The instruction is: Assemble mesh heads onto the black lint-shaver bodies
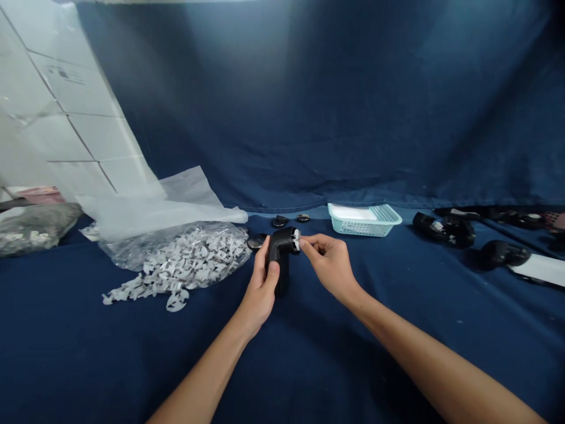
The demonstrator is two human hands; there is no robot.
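Observation:
My left hand (261, 287) is wrapped round the handle of a black angled sprayer body (281, 252), held upright over the blue cloth. My right hand (327, 261) pinches a small white plastic piece (296, 239) against the open end of the black body's head. Just left of the hands, a clear plastic bag (185, 235) spills a heap of several small white plastic pieces (176, 268) onto the cloth.
Three black round caps (279, 221) lie behind the hands. A light blue mesh basket (364, 219) stands at the back centre-right. More black sprayer bodies (445, 228) and a white sheet (539, 268) lie at the right. A grey bag (30, 229) sits far left.

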